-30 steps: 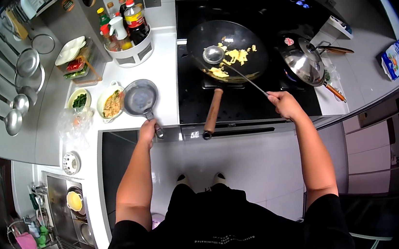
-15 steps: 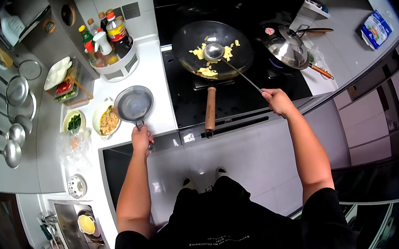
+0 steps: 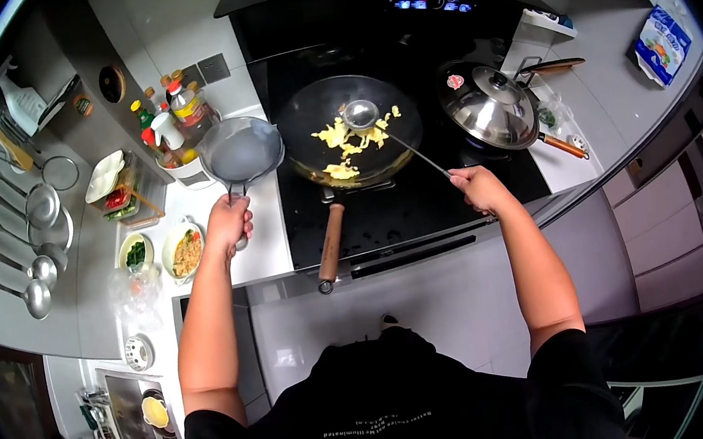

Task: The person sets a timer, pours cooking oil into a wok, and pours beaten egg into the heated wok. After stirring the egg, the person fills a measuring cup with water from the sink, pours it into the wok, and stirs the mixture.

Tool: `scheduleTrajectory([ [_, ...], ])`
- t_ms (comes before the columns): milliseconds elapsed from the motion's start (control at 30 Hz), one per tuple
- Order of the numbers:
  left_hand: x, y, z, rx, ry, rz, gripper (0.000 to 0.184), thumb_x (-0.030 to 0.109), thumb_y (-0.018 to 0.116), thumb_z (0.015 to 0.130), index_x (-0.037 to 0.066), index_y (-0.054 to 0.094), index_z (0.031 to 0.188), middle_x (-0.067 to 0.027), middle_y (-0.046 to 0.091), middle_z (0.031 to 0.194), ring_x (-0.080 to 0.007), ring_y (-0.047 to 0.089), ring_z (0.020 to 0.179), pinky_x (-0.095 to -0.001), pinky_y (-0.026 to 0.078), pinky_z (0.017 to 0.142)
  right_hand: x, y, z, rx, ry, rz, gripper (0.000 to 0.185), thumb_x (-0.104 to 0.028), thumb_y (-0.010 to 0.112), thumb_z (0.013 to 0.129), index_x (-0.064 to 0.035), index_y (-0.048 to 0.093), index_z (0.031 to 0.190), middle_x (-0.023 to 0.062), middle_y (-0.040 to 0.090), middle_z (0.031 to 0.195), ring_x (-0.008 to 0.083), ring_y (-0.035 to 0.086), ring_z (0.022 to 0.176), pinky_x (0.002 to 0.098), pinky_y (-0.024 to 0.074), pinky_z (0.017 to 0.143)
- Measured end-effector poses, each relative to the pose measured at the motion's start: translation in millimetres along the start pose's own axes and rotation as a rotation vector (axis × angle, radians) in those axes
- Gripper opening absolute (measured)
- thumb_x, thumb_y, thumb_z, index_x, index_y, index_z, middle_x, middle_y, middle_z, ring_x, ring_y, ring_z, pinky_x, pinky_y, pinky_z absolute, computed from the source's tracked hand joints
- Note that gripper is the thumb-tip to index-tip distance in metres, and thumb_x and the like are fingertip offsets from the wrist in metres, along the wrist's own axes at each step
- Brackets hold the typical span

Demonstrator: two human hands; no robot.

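My left hand [image 3: 227,225] is wrapped round the handle of a grey round strainer [image 3: 241,150], which it holds up over the counter beside the stove. In my right hand [image 3: 479,190] is the long handle of a metal ladle [image 3: 360,115]. The ladle's bowl is inside a black wok [image 3: 299,143], among pieces of yellow scrambled egg [image 3: 340,171]. The wok sits on the left burner, its wooden handle [image 3: 333,243] pointing toward me.
A lidded steel pan [image 3: 491,119] stands on the right burner. Left on the counter are a dish of chopped food [image 3: 187,255], a bowl of greens [image 3: 136,253] and a bottle rack [image 3: 193,174]. Utensils hang on the left wall. A sink [image 3: 128,414] lies lower left.
My left hand has raised the strainer forward, so it now overlaps the bottle rack. The ladle stays among the egg in the wok. The camera view has shifted.
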State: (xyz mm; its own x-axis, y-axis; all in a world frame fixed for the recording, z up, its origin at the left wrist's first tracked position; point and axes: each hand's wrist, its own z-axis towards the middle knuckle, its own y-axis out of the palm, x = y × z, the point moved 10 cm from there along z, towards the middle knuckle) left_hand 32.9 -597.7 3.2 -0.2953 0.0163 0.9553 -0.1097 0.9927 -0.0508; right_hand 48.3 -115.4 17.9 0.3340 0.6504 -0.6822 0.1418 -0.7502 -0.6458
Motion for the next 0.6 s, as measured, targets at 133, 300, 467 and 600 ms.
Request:
scheduleTrajectory([
  [133, 12.6, 27.0, 19.0, 0.026, -0.012, 0.1, 0.014, 0.013, 0.054, 0.088, 0.003, 0.045, 0.091, -0.004, 0.048, 0.062, -0.0121, 0.044, 0.042, -0.0276, 0.038, 0.038, -3.3, -11.5, 12.4, -0.043, -0.039, -0.04, 0.035, -0.027, 0.053, 0.093, -0.0138, 0.057, 0.126, 0.0032, 0.048, 0.05, 0.0126, 0.043, 0.038, 0.0292, 0.037, 0.036],
  [300, 20.9, 51.3, 39.0, 0.042, -0.031, 0.159, 0.014, 0.014, 0.054, 0.088, 0.003, 0.047, 0.092, -0.0047, 0.049, 0.064, -0.0127, 0.046, 0.044, -0.0276, 0.04, 0.038, -4.3, -18.9, 27.5, -0.085, -0.077, -0.068, 0.036, -0.027, 0.053, 0.093, -0.0123, 0.057, 0.125, 0.0042, 0.049, 0.05, 0.0138, 0.044, 0.037, 0.0298, 0.0387, 0.038],
  [467, 18.7, 59.6, 55.1, 0.019, -0.072, 0.158, 0.015, 0.014, 0.055, 0.087, 0.003, 0.047, 0.093, -0.0048, 0.05, 0.064, -0.0129, 0.045, 0.044, -0.0279, 0.04, 0.038, -5.3, -26.4, 31.7, -0.1, -0.081, -0.081, 0.036, -0.027, 0.054, 0.093, -0.011, 0.057, 0.125, 0.0047, 0.05, 0.049, 0.0145, 0.045, 0.037, 0.03, 0.0394, 0.038],
  [600, 19.3, 60.9, 61.1, 0.025, -0.063, 0.162, 0.016, 0.013, 0.055, 0.087, 0.002, 0.046, 0.095, -0.0049, 0.05, 0.064, -0.0131, 0.046, 0.044, -0.028, 0.04, 0.039, -3.7, -30.0, 32.7, -0.101, -0.079, -0.064, 0.036, -0.026, 0.054, 0.092, -0.0099, 0.058, 0.124, 0.0048, 0.05, 0.049, 0.0146, 0.045, 0.037, 0.0301, 0.0393, 0.038],
])
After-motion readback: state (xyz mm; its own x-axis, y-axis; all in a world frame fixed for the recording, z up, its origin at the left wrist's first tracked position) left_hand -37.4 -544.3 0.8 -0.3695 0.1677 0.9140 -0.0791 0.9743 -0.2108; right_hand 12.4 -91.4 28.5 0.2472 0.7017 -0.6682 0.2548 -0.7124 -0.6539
